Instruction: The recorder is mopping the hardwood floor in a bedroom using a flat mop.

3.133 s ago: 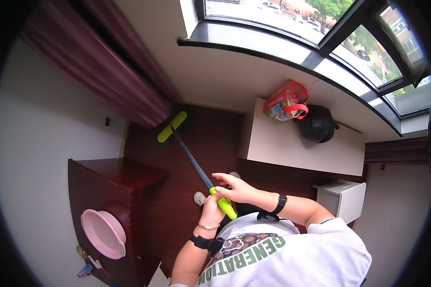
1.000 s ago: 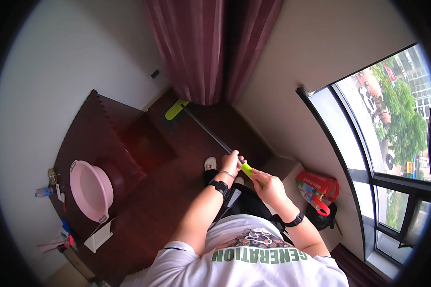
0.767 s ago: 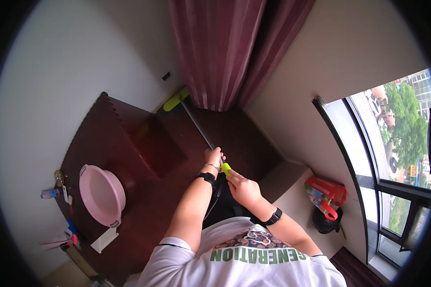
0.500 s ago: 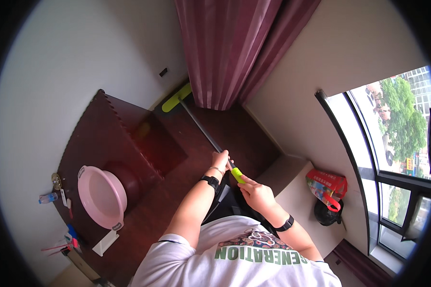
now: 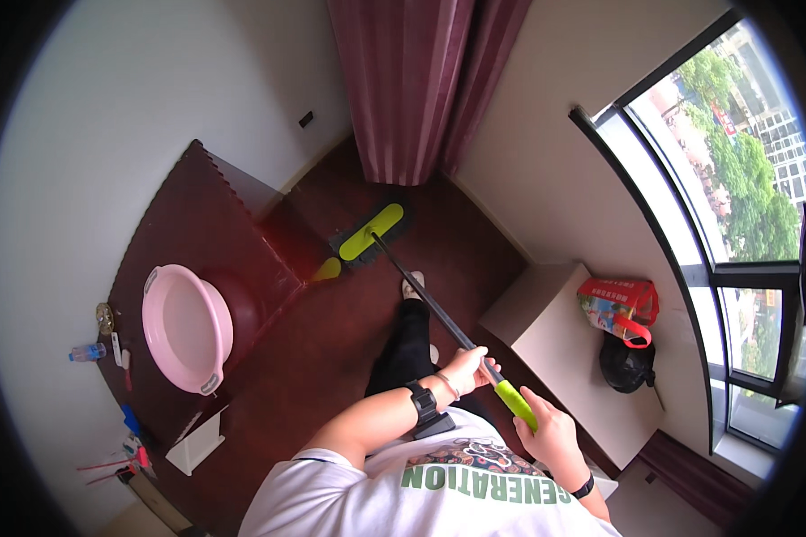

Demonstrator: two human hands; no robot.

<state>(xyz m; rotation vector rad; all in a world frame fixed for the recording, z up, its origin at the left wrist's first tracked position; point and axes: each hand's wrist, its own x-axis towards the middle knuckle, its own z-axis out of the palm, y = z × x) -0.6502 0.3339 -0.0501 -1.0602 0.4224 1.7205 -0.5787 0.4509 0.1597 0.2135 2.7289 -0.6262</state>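
A flat mop [image 5: 425, 298] slants across the middle of the view, its lime-green head [image 5: 387, 217] with a dark pad lying on the dark red floor. My left hand [image 5: 467, 370] is wrapped round the grey pole just above the grip. Lower down and to the right, my right hand [image 5: 551, 431] is closed on the lime-green grip at the pole's end. The mop head lies close to the glossy side of a dark red table [image 5: 188, 210], which mirrors its green. One of my shoes [image 5: 412, 285] shows beside the pole.
A pink basin [image 5: 222, 336] stands on the table, with a plastic bottle [image 5: 88, 352] at the far left. Striped purple curtains [image 5: 403, 107] hang at the back. On a pale ledge to the right sit a red bag [image 5: 618, 300] and a black bag [image 5: 625, 365], near the window.
The mop head has come away from the back wall and curtain, nearer to me and to the right. Both hands have drawn back toward the lower right with the pole.
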